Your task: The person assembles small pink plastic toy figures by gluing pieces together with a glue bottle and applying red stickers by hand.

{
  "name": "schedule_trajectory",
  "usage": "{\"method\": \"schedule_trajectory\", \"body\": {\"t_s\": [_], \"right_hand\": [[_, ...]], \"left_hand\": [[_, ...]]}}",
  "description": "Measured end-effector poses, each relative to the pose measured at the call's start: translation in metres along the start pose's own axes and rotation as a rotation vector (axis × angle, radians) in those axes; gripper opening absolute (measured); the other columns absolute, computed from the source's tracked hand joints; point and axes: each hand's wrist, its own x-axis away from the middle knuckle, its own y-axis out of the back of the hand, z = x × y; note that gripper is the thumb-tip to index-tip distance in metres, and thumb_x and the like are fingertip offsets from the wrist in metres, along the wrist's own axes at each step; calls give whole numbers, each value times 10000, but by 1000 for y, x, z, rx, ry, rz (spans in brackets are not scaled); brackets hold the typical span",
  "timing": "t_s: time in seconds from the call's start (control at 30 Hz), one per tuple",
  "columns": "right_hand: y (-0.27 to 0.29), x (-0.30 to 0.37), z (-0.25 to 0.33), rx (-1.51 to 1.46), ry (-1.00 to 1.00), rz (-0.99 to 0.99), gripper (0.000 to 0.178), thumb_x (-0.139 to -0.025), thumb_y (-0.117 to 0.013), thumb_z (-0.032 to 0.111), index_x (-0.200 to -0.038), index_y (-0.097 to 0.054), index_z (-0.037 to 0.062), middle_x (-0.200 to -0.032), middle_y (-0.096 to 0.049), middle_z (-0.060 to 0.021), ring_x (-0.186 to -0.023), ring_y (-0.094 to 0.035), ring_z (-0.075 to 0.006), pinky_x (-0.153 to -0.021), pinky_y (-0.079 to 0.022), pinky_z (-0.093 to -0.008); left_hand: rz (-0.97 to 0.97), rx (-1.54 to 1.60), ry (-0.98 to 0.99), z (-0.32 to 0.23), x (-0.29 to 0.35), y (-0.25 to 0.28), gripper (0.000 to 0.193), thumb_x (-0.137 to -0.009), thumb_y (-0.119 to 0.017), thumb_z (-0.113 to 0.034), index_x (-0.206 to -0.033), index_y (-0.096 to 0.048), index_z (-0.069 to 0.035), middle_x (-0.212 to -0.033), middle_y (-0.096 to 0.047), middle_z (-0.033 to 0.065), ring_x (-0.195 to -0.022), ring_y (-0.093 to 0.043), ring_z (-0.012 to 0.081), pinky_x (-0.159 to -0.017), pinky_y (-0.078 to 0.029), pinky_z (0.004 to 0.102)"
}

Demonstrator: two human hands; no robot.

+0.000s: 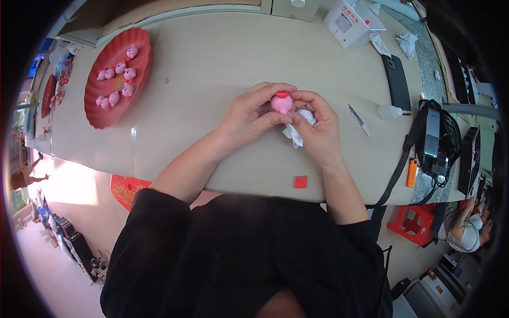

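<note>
A small round pink figurine (282,103) with a red part on top is held over the table between my two hands. My left hand (253,108) pinches it from the left, with thumb and fingers closed around its side. From the right, my right hand (319,119) grips it with thumb and fingertips. A crumpled white tissue (295,137) is tucked in the right hand and hangs below the figurine. On a scalloped red plate (117,46) at the far left lie several similar pink figurines (121,68). A small red square (300,182) rests near the table's front edge.
Right of my hands lie a craft knife (359,121), a small translucent bottle (389,112) and a dark phone (396,85). A white tissue box (352,24) stands at the back. A black mesh bag (439,132) and an orange lighter (412,173) sit at the right edge.
</note>
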Motion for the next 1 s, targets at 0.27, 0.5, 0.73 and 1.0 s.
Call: {"method": "schedule_trajectory", "body": {"t_s": [0.27,0.5,0.73,1.0], "right_hand": [[3,-1,-1,-50,-50,46,223,-771,-622,26,-973,-529,14,-797,-578,-14,-722,-521,-52,-620,-424,-182],[0,-4,3,-113,-37,59,216,-790,-599,32,-990,-519,9,-923,-564,-52,-791,-539,-80,-650,-444,-199],[2,-5,6,-193,-179,14,262,-798,-597,61,-1035,-500,5,-964,-552,-82,-824,-553,-110,-679,-467,-215],[6,-5,4,-62,-154,-9,273,-785,-617,71,-1022,-512,-17,-913,-570,-75,-779,-549,-99,-624,-453,-204]], "left_hand": [[-26,-183,-118,2,2,-1,361,-748,-628,-37,-1089,-510,-11,-994,-495,82,-900,-513,185,-755,-471,285],[-52,-197,-202,2,0,-1,381,-737,-613,14,-1102,-508,-22,-997,-502,86,-886,-512,183,-756,-464,274],[-41,-118,23,-6,-2,-1,462,-761,-532,99,-1188,-467,-64,-1166,-441,92,-1045,-481,192,-860,-451,320],[34,-71,-101,2,-3,4,379,-770,-595,-3,-1137,-534,-76,-1096,-521,62,-941,-515,152,-771,-469,262]]}}
